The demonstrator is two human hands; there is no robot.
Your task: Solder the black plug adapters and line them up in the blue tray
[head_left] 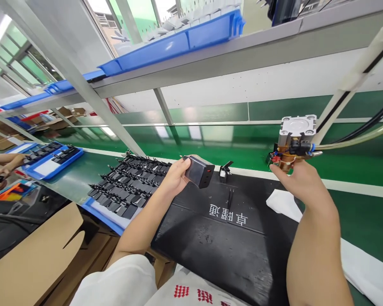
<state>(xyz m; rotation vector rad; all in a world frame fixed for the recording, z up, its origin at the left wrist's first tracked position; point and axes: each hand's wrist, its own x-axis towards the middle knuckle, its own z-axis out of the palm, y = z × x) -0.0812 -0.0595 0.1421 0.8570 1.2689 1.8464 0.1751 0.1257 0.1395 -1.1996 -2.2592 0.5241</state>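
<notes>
My left hand (176,177) is closed around a black charger (199,171), held above the mat with its port face turned to the right. One port shows red inside. My right hand (302,180) grips a pneumatic cylinder tool (297,126) at its lower part, where wires and copper-coloured parts show; some fingers are hidden behind it. Beyond the charger, a small black piece with a raised flap (223,173) stands on the black mat (207,250). Tweezers (230,198) lie on the mat near white lettering. A white cloth or paper (282,205) lies beside my right forearm.
Left of me, rows of black chargers (127,187) with prongs fill a blue tray (107,216). Farther left, a co-worker's hands (4,168) are near more blue trays (55,163). A shelf (210,57) crosses above, and hoses (354,142) run right from the tool.
</notes>
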